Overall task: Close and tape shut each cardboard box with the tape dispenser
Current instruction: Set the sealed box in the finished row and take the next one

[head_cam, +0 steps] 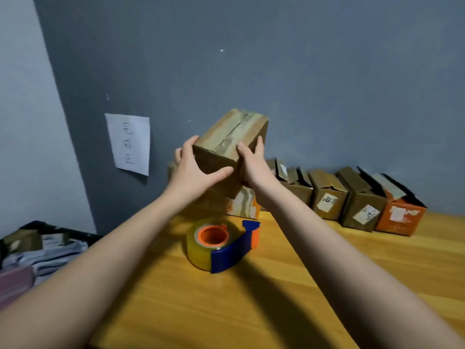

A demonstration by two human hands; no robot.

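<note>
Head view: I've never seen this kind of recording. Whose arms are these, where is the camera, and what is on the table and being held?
There is no machine here. A person wears a camera on the head, so you look down along their bare arms. The left hand and right hand hold a closed cardboard box raised above another box, which stands on the wooden table. A tape dispenser with a roll of clear tape lies nearer the camera. To the right, a row of open boxes stands along the wall. A paper note is stuck on the wall.
</note>
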